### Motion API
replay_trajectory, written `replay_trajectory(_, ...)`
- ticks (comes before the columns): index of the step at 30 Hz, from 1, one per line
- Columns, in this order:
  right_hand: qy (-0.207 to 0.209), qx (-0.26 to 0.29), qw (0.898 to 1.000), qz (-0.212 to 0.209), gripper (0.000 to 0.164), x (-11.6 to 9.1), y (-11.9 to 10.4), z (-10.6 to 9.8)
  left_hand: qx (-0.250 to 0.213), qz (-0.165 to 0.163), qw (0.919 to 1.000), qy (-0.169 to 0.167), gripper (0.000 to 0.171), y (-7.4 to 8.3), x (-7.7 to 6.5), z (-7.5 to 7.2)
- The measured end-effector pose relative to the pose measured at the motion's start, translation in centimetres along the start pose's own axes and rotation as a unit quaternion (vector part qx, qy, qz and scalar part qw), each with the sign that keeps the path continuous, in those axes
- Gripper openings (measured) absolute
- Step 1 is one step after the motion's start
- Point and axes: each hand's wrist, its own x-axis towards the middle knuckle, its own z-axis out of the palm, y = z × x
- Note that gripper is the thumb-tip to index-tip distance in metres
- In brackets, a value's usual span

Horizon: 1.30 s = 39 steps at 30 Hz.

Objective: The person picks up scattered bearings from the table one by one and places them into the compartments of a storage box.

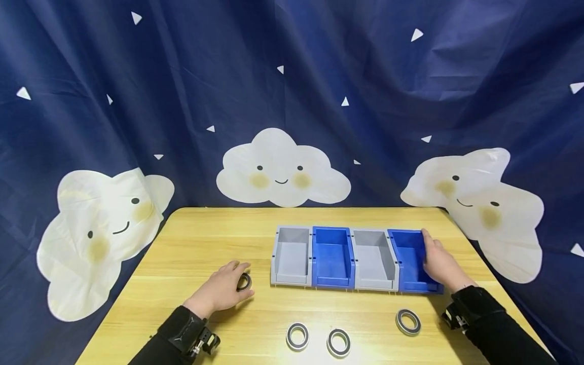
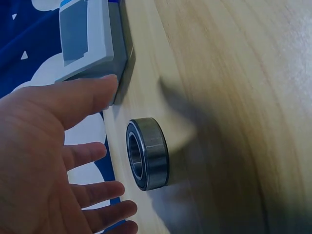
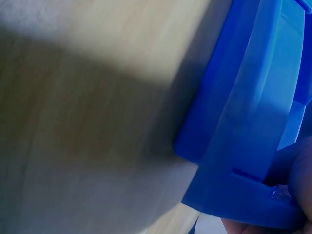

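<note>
My left hand (image 1: 220,290) is spread around a ball bearing (image 2: 155,153) standing on its edge on the table. In the left wrist view a gap shows between the thumb, the fingers and this bearing. At the right end of a row of bins, my right hand (image 1: 441,263) grips the side wall of a blue bin (image 1: 412,287). The right wrist view catches only part of that hand, at the wall's edge. To the left, the row continues with a grey bin (image 1: 371,258), another blue bin (image 1: 331,258) and a grey bin (image 1: 292,258).
Three more bearings lie flat near the table's front: one bearing (image 1: 289,336) left of centre, a second bearing (image 1: 329,343) beside it, and a third bearing (image 1: 399,322) below the right blue bin. Behind the wooden table (image 1: 219,228) hangs a dark blue curtain (image 1: 191,91) with clouds.
</note>
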Motion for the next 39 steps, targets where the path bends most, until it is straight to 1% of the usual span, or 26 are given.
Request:
replay_trajectory(3, 0.004, -0.002, 1.0, -0.005, 0.072, 0.0, -0.4, 0.1, 0.008, 0.002, 1.0, 0.002, 0.074, -0.1, 0.1, 0.2)
replay_trajectory(13, 0.003, 0.006, 1.0, -0.014, 0.073, -0.1, -1.5, 0.3, 0.008, 0.001, 0.9999, 0.01, 0.073, -0.1, 0.1, 0.3)
replay_trajectory(21, 0.001, 0.008, 1.0, -0.024, 0.073, -0.3, -2.3, 0.7, 0.01, 0.01, 0.9998, 0.014, 0.06, 0.2, 0.0, 0.8)
replay_trajectory(30, -0.005, 0.01, 1.0, -0.017, 0.078, -0.4, -3.1, 0.8, 0.014, 0.006, 0.9998, 0.014, 0.055, 0.3, 0.1, 1.3)
replay_trajectory(36, 0.006, 0.008, 1.0, -0.019, 0.076, -0.4, -3.0, 1.0, 0.022, 0.012, 0.9996, 0.013, 0.045, 0.8, 0.2, 1.3)
replay_trajectory(39, 0.008, 0.012, 1.0, -0.018, 0.075, -0.4, -3.0, 1.1, 0.025, 0.01, 0.9996, 0.011, 0.04, 0.9, 0.3, 1.4)
